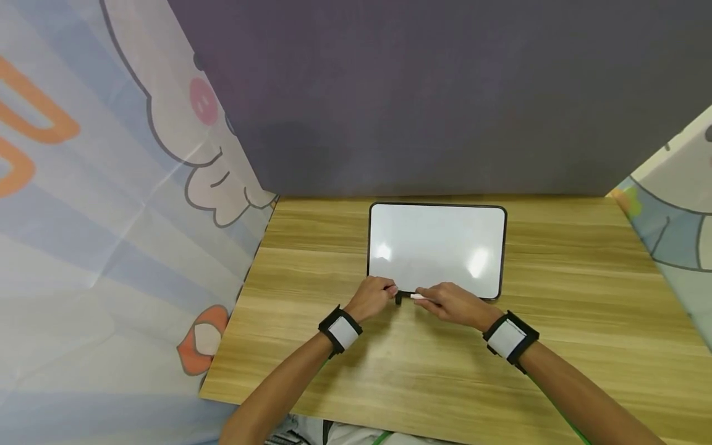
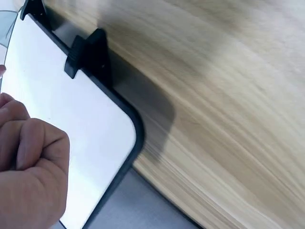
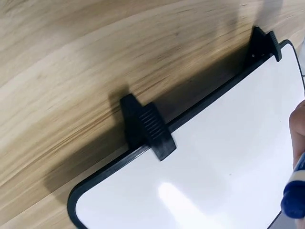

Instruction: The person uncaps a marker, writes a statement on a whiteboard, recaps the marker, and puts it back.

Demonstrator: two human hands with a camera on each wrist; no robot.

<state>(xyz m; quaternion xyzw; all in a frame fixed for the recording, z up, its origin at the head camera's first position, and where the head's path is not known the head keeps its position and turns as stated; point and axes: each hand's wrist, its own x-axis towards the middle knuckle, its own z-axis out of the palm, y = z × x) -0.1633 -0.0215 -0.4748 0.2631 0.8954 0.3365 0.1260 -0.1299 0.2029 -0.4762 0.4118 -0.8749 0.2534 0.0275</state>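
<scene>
A whiteboard [image 1: 436, 247] with a thin black frame lies in front of both hands. My right hand [image 1: 453, 303] grips a marker [image 3: 295, 193] at the board's near edge. The marker's blue end and white band show in the right wrist view, and its white end points toward the left hand in the head view. Just left of it, my left hand [image 1: 372, 298] has its fingers curled, with a small dark piece between the fingertips; its kind cannot be told. In the left wrist view, the curled fingers [image 2: 31, 143] hide what they hold.
Black ribbed clips [image 3: 150, 126] grip one long edge of the whiteboard. Beneath lies a wood-grain table [image 1: 556, 346], with a dark grey panel [image 1: 445, 105] behind it. A printed cartoon sheet [image 1: 128, 247] hangs at the left. Both wrists wear black straps [image 1: 510, 340].
</scene>
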